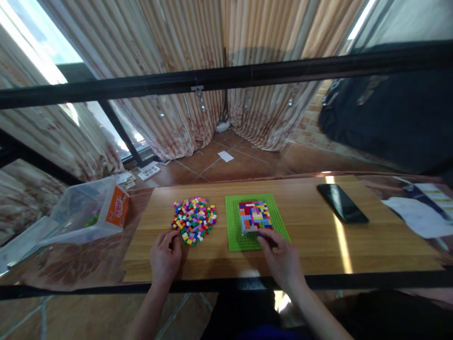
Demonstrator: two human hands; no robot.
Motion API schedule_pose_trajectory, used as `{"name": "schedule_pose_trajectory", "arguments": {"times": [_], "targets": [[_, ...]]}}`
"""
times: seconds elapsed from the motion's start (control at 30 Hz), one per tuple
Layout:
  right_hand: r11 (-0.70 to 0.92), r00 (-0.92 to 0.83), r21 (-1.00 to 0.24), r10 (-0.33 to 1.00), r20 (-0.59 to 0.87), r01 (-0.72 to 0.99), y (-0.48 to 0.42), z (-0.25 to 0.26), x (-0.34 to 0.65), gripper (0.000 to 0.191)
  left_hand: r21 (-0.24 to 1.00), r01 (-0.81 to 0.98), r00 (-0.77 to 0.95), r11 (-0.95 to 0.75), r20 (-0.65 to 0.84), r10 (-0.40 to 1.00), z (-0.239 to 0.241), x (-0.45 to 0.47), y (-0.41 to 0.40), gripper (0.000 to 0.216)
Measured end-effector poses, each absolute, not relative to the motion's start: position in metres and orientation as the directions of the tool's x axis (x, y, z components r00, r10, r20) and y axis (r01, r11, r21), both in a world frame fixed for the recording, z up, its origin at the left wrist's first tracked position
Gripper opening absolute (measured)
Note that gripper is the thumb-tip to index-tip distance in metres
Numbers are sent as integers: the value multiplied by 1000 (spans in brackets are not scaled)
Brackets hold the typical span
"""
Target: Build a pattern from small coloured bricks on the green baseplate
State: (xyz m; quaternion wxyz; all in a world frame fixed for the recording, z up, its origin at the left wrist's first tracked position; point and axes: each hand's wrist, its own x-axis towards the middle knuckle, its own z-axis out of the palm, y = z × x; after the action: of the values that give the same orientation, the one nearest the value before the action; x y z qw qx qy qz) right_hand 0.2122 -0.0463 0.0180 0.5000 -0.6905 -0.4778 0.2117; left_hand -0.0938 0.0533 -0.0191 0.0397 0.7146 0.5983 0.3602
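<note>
A heap of small multicoloured building bricks lies on the left part of the wooden table. At its lower left edge rests my left hand, its fingers curled together; whatever is between them is hidden. Right of the heap is a green studded baseplate. On it stands a patchwork of bricks in red, white, yellow, blue and orange, with a pale grey front edge. My right hand reaches over the baseplate's lower right, thumb and forefinger pinched on a small blue brick beside the patchwork's front edge.
A black phone lies on the right of the wooden table. To the left stands a clear plastic box with an orange label. White papers lie at the far right. A dark metal bar crosses beyond the table, before curtains.
</note>
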Motion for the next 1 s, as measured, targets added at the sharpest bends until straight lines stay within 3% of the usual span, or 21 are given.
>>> {"name": "schedule_pose_trajectory", "arguments": {"times": [0.23,0.63,1.0], "targets": [[-206,643,-895,757,111,396,-31,6,259,32,498,825,27,-266,435,900,-20,-99,56,23],[-210,705,-937,707,50,278,-8,-7,251,34,483,835,33,-265,437,899,-21,-100,57,25],[-267,704,-888,705,85,375,-7,4,255,34,482,836,36,-261,426,904,-18,-99,56,22]]}}
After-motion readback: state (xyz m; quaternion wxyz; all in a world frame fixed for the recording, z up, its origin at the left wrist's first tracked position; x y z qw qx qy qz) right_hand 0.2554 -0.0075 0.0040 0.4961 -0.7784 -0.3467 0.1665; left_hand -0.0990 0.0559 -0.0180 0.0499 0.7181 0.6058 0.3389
